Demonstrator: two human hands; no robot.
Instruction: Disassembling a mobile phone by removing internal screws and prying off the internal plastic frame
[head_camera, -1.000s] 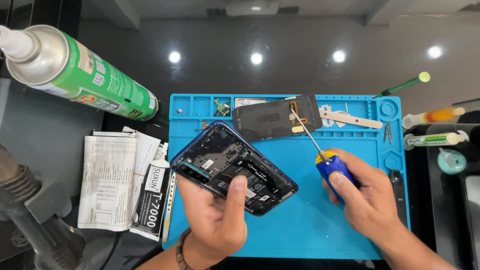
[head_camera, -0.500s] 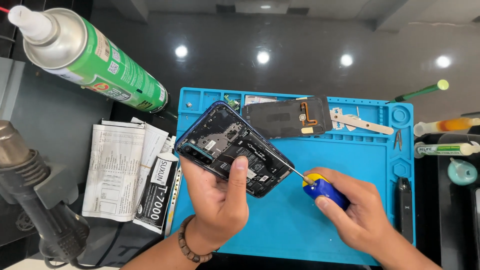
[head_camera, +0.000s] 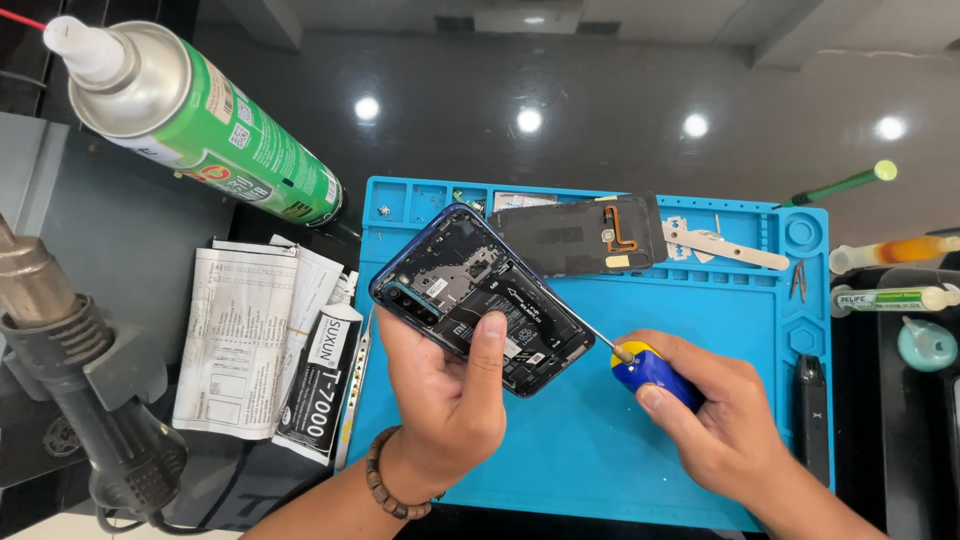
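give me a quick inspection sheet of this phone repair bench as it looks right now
surface: blue repair mat on a dark bench.
job's things: opened phone, back off, tilted; blue-and-yellow screwdriver, tip at the phone's lower edge.
clutter: detached back cover, metal strip, green spray can, folded papers, black glue tube, tweezers.
grippers: left hand holds the phone, thumb on it; right hand grips the screwdriver.
cables: nothing seen.
surroundings: heat gun left, tubes right.

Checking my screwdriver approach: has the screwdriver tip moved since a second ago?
Yes. The screwdriver in the right hand swung off the black back cover at the blue mat's top, down-left to the opened phone's lower right edge.
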